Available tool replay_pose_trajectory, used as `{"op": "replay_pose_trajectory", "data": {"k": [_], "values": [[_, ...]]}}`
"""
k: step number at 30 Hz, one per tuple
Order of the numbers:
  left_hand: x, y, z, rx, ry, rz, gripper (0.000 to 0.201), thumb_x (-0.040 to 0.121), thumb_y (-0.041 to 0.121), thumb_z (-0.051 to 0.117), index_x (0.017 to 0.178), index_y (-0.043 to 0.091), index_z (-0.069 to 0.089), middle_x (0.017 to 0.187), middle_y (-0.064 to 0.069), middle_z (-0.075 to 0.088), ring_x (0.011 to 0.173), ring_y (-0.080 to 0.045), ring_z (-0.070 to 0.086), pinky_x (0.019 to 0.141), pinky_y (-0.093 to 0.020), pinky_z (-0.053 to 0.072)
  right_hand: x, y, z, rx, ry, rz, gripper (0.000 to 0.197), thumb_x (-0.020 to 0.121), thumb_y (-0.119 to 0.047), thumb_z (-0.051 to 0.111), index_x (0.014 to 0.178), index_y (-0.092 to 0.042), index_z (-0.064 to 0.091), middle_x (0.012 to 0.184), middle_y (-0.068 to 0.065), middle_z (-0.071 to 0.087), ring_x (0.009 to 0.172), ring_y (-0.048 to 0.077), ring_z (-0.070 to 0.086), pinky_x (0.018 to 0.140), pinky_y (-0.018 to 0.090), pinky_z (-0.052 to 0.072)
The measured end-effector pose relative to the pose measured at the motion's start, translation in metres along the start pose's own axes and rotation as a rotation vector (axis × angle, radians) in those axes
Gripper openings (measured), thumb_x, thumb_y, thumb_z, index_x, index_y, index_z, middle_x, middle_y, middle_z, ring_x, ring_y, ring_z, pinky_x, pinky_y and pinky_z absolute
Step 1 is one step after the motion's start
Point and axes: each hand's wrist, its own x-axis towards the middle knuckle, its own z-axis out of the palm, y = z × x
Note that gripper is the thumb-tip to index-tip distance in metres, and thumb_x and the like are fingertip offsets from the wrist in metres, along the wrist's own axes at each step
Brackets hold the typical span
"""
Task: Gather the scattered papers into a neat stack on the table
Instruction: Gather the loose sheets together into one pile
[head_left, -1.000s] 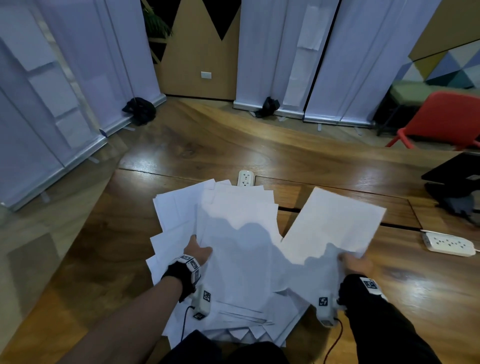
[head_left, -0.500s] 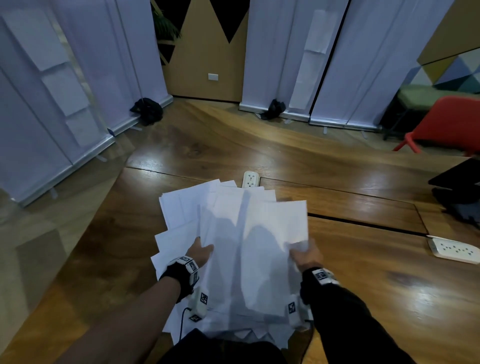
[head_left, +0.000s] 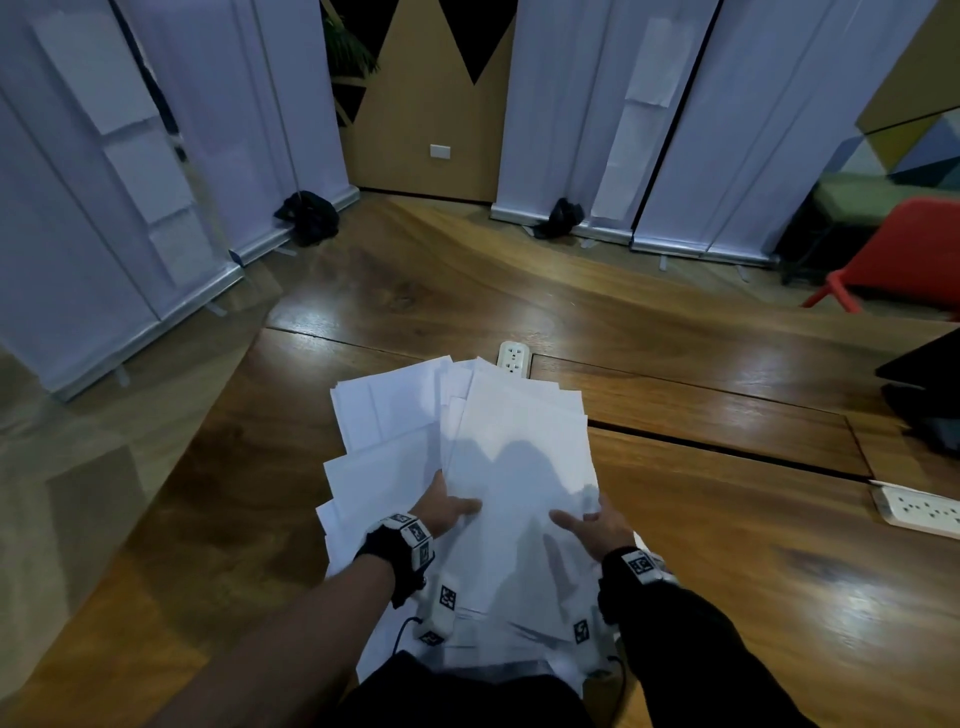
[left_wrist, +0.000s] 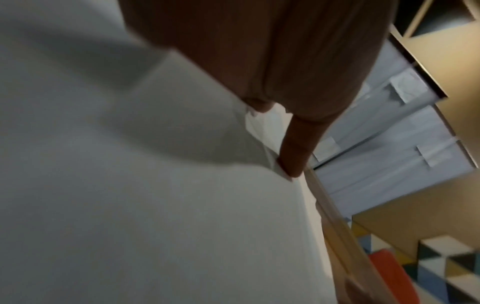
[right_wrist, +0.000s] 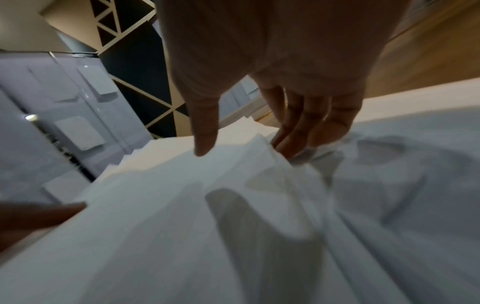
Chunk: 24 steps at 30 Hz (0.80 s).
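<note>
A loose pile of white papers (head_left: 514, 457) lies fanned out on the wooden table (head_left: 727, 561), just in front of me. My left hand (head_left: 452, 512) holds the left edge of the upper sheets, thumb on top and fingers hidden beneath. My right hand (head_left: 592, 522) holds the right edge, thumb lying on the top sheet. In the right wrist view the fingers (right_wrist: 298, 133) tuck under the edge of the papers (right_wrist: 233, 226) and the thumb rests on top. In the left wrist view one finger (left_wrist: 296, 152) runs along the paper edge (left_wrist: 155, 205). Lower sheets stick out to the left and front.
A white power strip (head_left: 511, 358) lies just behind the pile; another (head_left: 919, 512) lies at the right. A dark object (head_left: 924, 400) sits at the table's right edge. A red chair (head_left: 909, 254) and white banners (head_left: 675, 130) stand beyond. The table's left edge runs close to the pile.
My right hand brought a sheet in from the right, laid it on the pile and now holds the right edge of the top sheets. My left hand stayed at the left edge.
</note>
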Motion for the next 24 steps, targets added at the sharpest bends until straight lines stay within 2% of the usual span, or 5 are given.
{"op": "replay_pose_trajectory", "data": {"k": [5, 10, 14, 21, 24], "values": [[-0.017, 0.013, 0.009, -0.182, -0.141, 0.045, 0.062, 0.081, 0.001, 0.066, 0.136, 0.006, 0.039, 0.128, -0.015, 0.058, 0.118, -0.033, 0.055, 0.107, -0.047, 0.041, 0.006, 0.007, -0.02, 0.165, -0.039, 0.071, 0.076, 0.068, -0.047, 0.08, 0.13, -0.008, 0.056, 0.139, 0.018, 0.053, 0.116, 0.034, 0.054, 0.097, 0.044, 0.044], [-0.023, 0.028, 0.004, -0.228, -0.238, 0.094, 0.028, 0.079, -0.008, 0.06, 0.098, 0.013, 0.058, 0.082, -0.006, 0.068, 0.082, -0.027, 0.064, 0.077, -0.036, 0.052, 0.001, 0.013, -0.018, 0.243, -0.01, 0.101, 0.112, 0.055, -0.062, 0.081, 0.146, -0.016, 0.035, 0.147, 0.018, 0.045, 0.126, 0.041, 0.049, 0.103, 0.053, 0.042], [-0.009, 0.005, -0.008, -0.122, -0.147, 0.05, 0.047, 0.054, 0.015, 0.077, 0.099, 0.008, 0.065, 0.103, -0.017, 0.067, 0.106, -0.041, 0.062, 0.099, -0.054, 0.047, -0.004, 0.017, -0.017, 0.181, -0.024, 0.071, 0.1, 0.057, -0.061, 0.081, 0.139, -0.015, 0.045, 0.144, 0.017, 0.048, 0.123, 0.038, 0.052, 0.102, 0.052, 0.045], [-0.03, 0.051, 0.009, -0.005, -0.247, 0.25, 0.024, 0.056, 0.014, 0.079, 0.073, 0.018, 0.064, 0.077, -0.001, 0.065, 0.077, -0.021, 0.06, 0.08, -0.035, 0.05, -0.004, 0.017, -0.022, 0.272, -0.02, 0.066, 0.092, 0.063, -0.06, 0.078, 0.14, -0.021, 0.046, 0.146, 0.013, 0.047, 0.126, 0.036, 0.049, 0.104, 0.05, 0.043], [-0.034, 0.068, -0.001, -0.046, -0.372, 0.316, 0.022, 0.069, 0.007, 0.072, 0.09, 0.011, 0.067, 0.09, -0.005, 0.067, 0.09, -0.022, 0.062, 0.085, -0.033, 0.05, -0.005, 0.018, -0.025, 0.507, -0.065, -0.005, 0.087, 0.054, -0.07, 0.076, 0.128, -0.028, 0.056, 0.13, 0.011, 0.058, 0.112, 0.03, 0.058, 0.093, 0.046, 0.049]]}}
